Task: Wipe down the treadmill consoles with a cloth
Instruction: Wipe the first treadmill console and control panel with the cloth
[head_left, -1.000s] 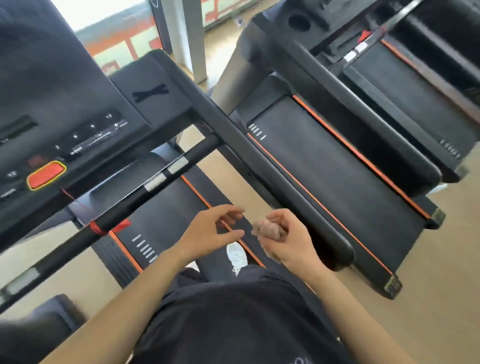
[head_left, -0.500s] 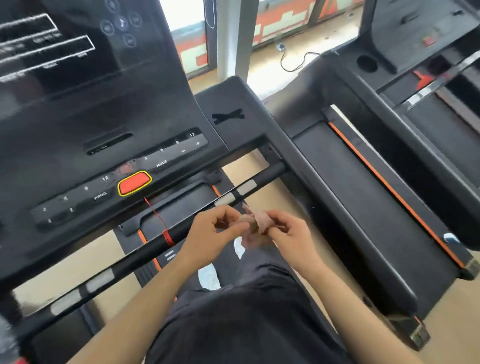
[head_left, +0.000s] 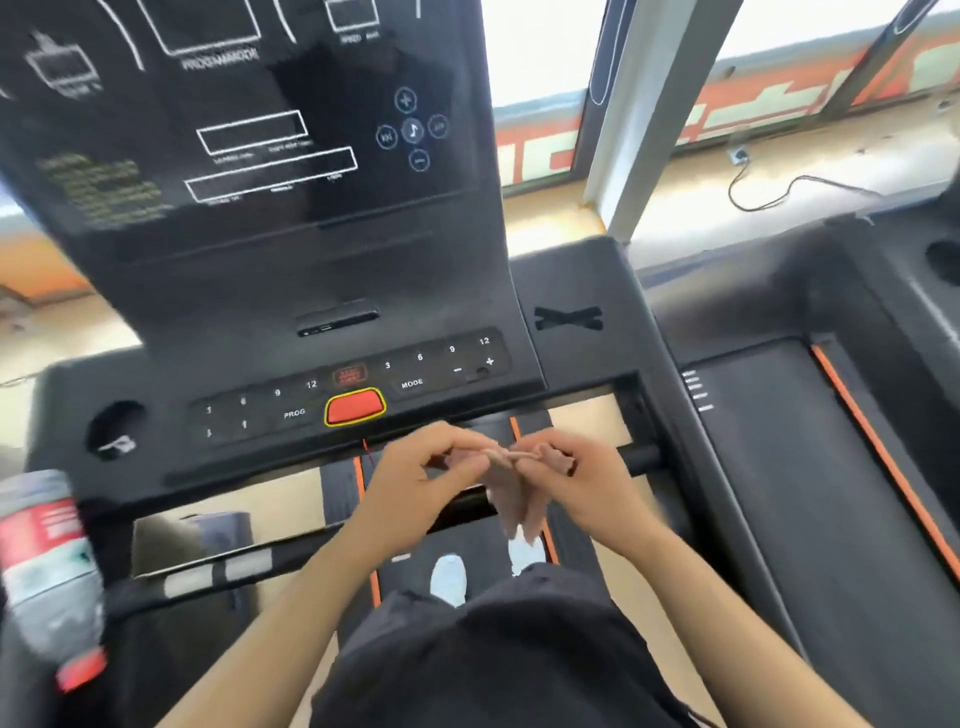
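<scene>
A black treadmill console (head_left: 260, 208) fills the upper left, with a dark screen, a row of number buttons and a red stop button (head_left: 355, 408). Just below the button row, my left hand (head_left: 421, 483) and my right hand (head_left: 582, 483) both pinch a small pinkish-beige cloth (head_left: 511, 488). The cloth is stretched between my fingertips and hangs down over the black handlebar. Both hands are held in the air, a little short of the console's front edge.
A plastic bottle (head_left: 47, 566) with a red label and red cap stands at the console's lower left. A round cup holder (head_left: 114, 428) sits left of the buttons. A second treadmill (head_left: 810, 467) lies to the right. A cable (head_left: 779, 192) trails on the floor behind.
The view has swung left and up from the neighbouring treadmill belts to this console. My hands came together, rose toward the buttons and spread the bunched cloth between them.
</scene>
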